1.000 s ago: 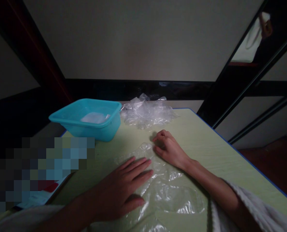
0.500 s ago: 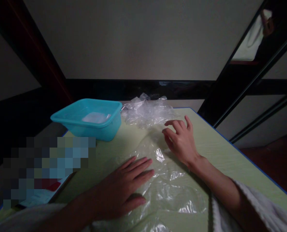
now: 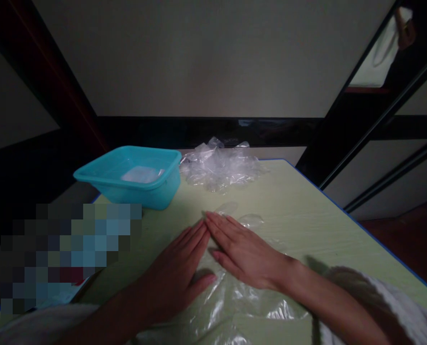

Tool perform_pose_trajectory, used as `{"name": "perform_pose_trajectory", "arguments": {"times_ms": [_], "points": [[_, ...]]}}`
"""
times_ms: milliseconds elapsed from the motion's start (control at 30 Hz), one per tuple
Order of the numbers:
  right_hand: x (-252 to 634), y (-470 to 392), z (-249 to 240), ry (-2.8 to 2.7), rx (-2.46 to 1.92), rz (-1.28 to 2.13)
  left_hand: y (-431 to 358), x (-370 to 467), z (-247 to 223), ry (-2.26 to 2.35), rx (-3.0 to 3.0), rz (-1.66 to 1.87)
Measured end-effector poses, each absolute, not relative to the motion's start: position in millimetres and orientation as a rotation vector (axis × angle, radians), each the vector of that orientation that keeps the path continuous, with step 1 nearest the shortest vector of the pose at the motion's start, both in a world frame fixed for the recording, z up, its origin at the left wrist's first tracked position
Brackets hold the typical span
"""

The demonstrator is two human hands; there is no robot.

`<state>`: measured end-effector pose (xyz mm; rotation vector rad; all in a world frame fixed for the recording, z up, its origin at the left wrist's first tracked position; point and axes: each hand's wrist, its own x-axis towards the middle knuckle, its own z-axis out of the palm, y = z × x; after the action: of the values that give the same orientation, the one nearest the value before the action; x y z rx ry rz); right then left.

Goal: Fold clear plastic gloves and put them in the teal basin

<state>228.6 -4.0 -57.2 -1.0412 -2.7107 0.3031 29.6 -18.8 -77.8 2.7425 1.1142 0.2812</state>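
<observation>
"Hands first; how do they lie?"

"Left hand (image 3: 179,268) palm down on the clear plastic film (image 3: 224,304), fingers straight and side by side, thumb spread away; right hand (image 3: 244,249) palm down over the film as well, fingers extended and close together, thumb apart; their fingertips meet in a peak."

"Has either got hold of anything?"

"Both are flattened and unclenched, curled round nothing; what lies right beneath the palms I cannot see."

"And the film; where exactly?"

"Spread on the pale green table (image 3: 306,211), beneath both hands; finger-shaped lobes show just beyond the right hand's fingers, and a creased, shiny stretch runs between the forearms down to the lower edge of view."

"What stands farther off?"

"A crumpled pile of clear plastic (image 3: 220,167), near the table's far edge; just left of it a turquoise basin (image 3: 144,196), with a whitish thing (image 3: 141,174) lying inside; whether basin and pile touch I cannot tell."

"And round about?"

"On the left, a partly pixelated item (image 3: 78,261), its outline lost, with a bit of red showing; on the right, a pale sleeve (image 3: 393,305) round the right forearm; beyond the table, a greyish wall panel (image 3: 213,62) above a glossy black band (image 3: 213,129)."
</observation>
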Motion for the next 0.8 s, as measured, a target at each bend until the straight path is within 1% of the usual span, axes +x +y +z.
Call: {"name": "perform_pose_trajectory", "arguments": {"times_ms": [533,800], "points": [[245,20,-70,-2.701,-1.328,0.129,-14,31,-70,1.118,2.768,0.124],[255,29,-73,-2.635,-1.403,0.141,-1,21,-68,1.243,2.744,0.044]]}}
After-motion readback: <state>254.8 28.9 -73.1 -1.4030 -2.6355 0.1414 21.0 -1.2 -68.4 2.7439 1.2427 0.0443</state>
